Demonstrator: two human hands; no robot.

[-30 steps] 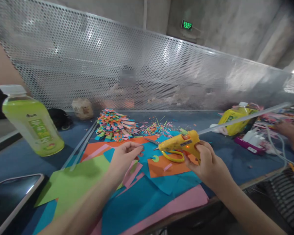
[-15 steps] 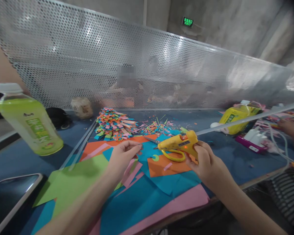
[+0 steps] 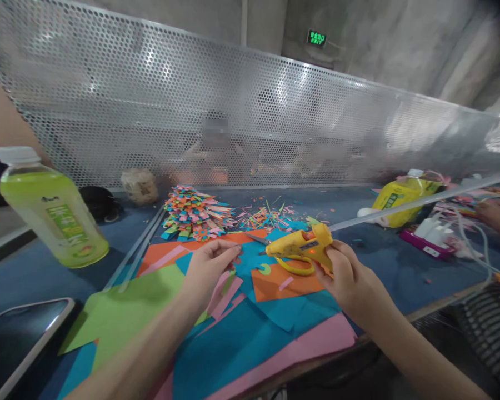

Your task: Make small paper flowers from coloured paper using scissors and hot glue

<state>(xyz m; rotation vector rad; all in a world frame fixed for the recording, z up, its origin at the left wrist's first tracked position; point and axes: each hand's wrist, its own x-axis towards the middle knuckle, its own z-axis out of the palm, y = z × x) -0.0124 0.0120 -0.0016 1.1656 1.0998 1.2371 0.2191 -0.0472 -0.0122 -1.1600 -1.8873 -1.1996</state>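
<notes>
A yellow hot glue gun [image 3: 298,243] is gripped in my right hand [image 3: 352,272], its nozzle pointing left and a long clear glue stick [image 3: 416,203] jutting out behind. My left hand [image 3: 212,269] is pinched just left of the nozzle; what its fingertips hold, if anything, is too small to make out. Scissors with yellow handles [image 3: 295,271] lie beneath the glue gun on sheets of blue paper [image 3: 229,344] and orange paper [image 3: 266,286]. A curled green paper piece [image 3: 265,269] lies near the nozzle. Beyond my left hand stands a cone of many coloured paper strips [image 3: 191,214].
A green drink bottle [image 3: 52,211] and a phone [image 3: 25,339] are on the left. Paper scraps [image 3: 270,215] lie behind the scissors. At right are a yellow bottle [image 3: 395,200], a purple power strip [image 3: 429,244] and another person's hand [image 3: 498,216]. A perforated metal screen [image 3: 250,111] borders the table.
The glue gun and my right hand have shifted very slightly left. My left hand keeps its pinch in nearly the same place. The view has moved a little.
</notes>
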